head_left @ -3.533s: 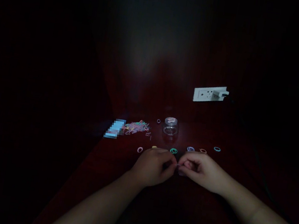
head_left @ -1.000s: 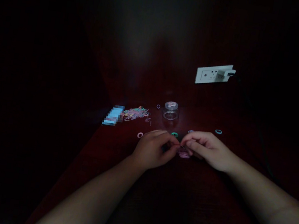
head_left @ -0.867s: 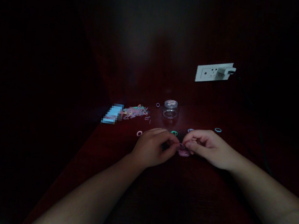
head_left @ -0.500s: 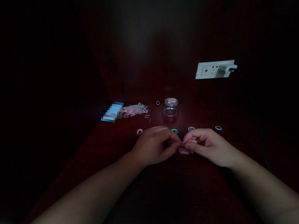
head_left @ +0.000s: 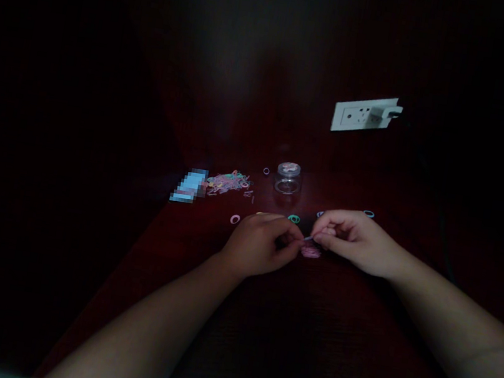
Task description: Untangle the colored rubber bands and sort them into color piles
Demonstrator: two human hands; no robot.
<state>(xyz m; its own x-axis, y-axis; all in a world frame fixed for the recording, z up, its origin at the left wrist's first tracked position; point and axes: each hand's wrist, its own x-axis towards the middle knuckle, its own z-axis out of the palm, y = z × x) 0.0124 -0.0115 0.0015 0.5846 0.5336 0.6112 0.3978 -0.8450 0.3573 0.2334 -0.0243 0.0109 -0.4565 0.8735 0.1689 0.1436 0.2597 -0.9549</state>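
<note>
Between my two hands a small pale elastic hair band (head_left: pixel 307 239) is pinched, one end in each set of fingertips. My left hand (head_left: pixel 265 241) is closed in a pinch on its left end. On its right end my right hand (head_left: pixel 351 238) pinches with thumb and forefinger. Just beneath lies a small pile of pink hair bands (head_left: pixel 311 250) on the dark red table. Green bands (head_left: pixel 293 218) lie behind my left fingertips. A purple band (head_left: pixel 320 214) is partly hidden by my right hand, and a blue band (head_left: pixel 368 214) lies beyond it.
A clear lidded jar (head_left: pixel 287 179) stands toward the wall. Left of it is a heap of mixed-colour hair bands (head_left: pixel 230 182), next to a blurred-out bright rectangle (head_left: pixel 189 185). Single bands (head_left: pixel 235 219) lie about. A wall socket (head_left: pixel 364 115) holds a plug.
My right hand has shifted slightly up and right, and the band between my fingertips shows as a short pale line. The pink pile is a little more exposed. The view has tilted slightly.
</note>
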